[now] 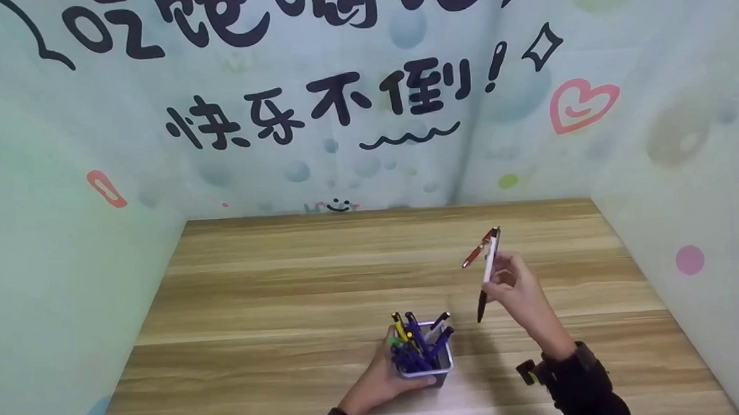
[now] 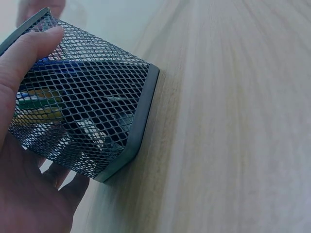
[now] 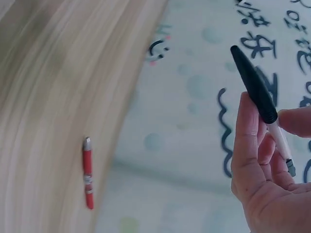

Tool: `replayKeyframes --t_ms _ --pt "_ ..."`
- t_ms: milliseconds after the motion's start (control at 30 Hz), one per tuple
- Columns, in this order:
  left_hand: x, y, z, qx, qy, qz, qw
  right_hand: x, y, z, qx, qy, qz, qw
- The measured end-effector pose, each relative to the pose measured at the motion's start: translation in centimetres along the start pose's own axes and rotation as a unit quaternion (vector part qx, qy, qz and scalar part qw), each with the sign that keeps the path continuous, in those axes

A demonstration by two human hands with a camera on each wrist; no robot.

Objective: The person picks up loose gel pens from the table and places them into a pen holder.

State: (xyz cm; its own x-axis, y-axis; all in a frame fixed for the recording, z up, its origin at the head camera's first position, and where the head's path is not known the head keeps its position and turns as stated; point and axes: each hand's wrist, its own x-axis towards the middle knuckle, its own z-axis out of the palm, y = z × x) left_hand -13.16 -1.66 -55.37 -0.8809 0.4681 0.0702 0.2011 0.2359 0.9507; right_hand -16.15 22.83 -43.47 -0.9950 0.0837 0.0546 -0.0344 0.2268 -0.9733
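My left hand [image 1: 378, 376] grips a dark mesh pen holder [image 2: 104, 94] from its left side, thumb along the near wall. Blue pens [image 1: 418, 335] and a yellow one [image 1: 398, 326] stick out of its top. Beyond the holder, to the right, my right hand [image 1: 521, 293] pinches a black-and-white pen [image 1: 490, 261] between thumb and fingers, held above the table. The right wrist view shows its black tapered end [image 3: 253, 85] pointing up and away from the fingers. A red pen [image 3: 88, 170] with silver parts lies on the table, partly behind the held pen in the head view.
The wood-grain table [image 1: 272, 288] ends at a printed back wall [image 1: 267, 181] with dark lettering. Pale walls also stand at the left [image 1: 50, 268] and right [image 1: 717, 202].
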Motion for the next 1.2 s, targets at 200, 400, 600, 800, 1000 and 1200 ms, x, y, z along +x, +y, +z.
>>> replayKeyframes --t_ms 200,400,600,800,1000,1200 --pt "0.1 0.1 -0.1 0.004 0.000 0.023 0.9997 -3.4 -1.5 1.3 0.019 -0.005 -0.037 0.9991" --pt "0.3 0.0 -0.1 0.007 0.004 0.042 0.9991 -6.2 -1.8 3.6 0.011 -0.050 -0.149 0.9875" --pt "0.4 -0.2 0.0 0.015 0.010 0.048 0.9987 -7.6 -1.7 6.2 -0.034 -0.076 -0.279 0.9566" --pt "0.5 -0.2 0.0 0.022 0.011 0.060 0.9979 -7.8 -1.5 7.7 -0.089 -0.082 -0.327 0.9372" --pt "0.7 0.1 0.0 0.015 0.002 0.081 0.9966 -7.5 -1.0 8.2 -0.143 -0.080 -0.362 0.9177" --pt "0.8 0.2 0.1 -0.005 -0.004 0.082 0.9966 -7.0 -0.2 8.1 -0.208 -0.078 -0.361 0.9057"
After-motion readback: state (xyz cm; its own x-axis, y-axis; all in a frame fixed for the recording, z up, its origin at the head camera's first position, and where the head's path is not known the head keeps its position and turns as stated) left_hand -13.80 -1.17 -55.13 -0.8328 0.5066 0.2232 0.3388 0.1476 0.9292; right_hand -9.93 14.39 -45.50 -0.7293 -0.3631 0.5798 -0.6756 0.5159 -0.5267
